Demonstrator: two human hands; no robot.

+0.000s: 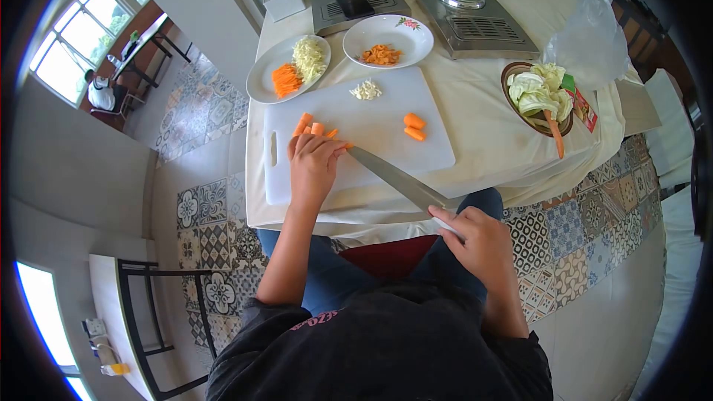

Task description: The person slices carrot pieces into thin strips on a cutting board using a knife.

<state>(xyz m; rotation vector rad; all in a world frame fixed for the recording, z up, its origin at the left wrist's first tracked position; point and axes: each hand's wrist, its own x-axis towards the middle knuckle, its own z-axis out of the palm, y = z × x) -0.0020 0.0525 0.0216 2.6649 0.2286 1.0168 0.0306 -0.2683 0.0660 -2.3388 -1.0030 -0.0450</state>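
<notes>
On the white cutting board (379, 119), my left hand (313, 167) is closed on a carrot piece (349, 145) near the knife tip. My right hand (475, 241) grips the handle of a large knife (397, 178), whose blade slants up and left to the piece. Carrot chunks (303, 123) lie just beyond my left fingers. Chopped white bits (366, 90) are at the board's top, and two carrot pieces (414, 127) rest at its right.
Behind the board are an oval plate (260, 78) with shredded carrot and cabbage, and a round plate (412, 41) with orange pieces. A cabbage bowl (533, 120), plastic bag (590, 41), metal dispenser bases (475, 22) and black phone (354, 4) surround them. A person (102, 94) sits far left.
</notes>
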